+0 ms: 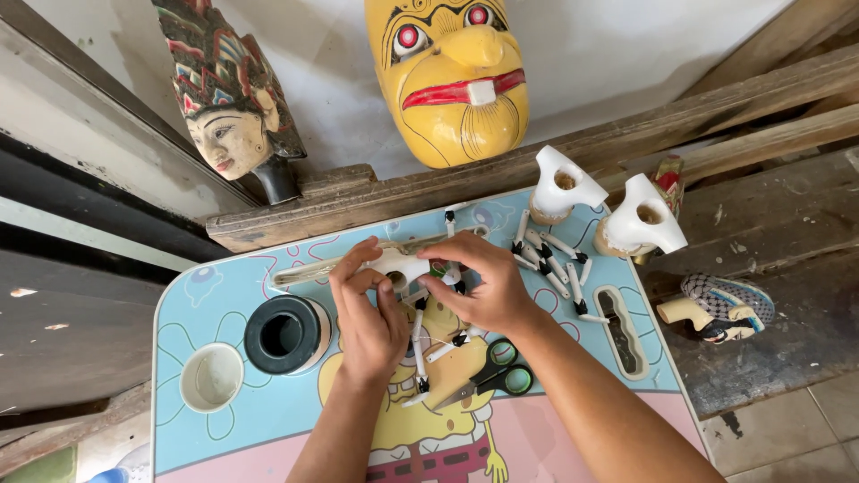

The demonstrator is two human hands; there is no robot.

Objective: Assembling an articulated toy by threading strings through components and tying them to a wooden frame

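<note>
cartoon table point(224, 295) | both hands, left hand point(369, 315), right hand point(483, 284), grip white puppet piece point(398, 265) | scissors point(492, 376), tape roll point(284, 334) beside

Lighting was bright, even daylight; shadows soft. Focus was sharp throughout, with slight wide-angle bending at the edges.

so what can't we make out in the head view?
- White piece: middle covered by left hand and right hand; grip unclear.
- Scissors: blades partly under the right wrist.
- Cartoon table: near end cut off by the bottom edge.
- Yellow mask: top cut off by the frame.
</note>
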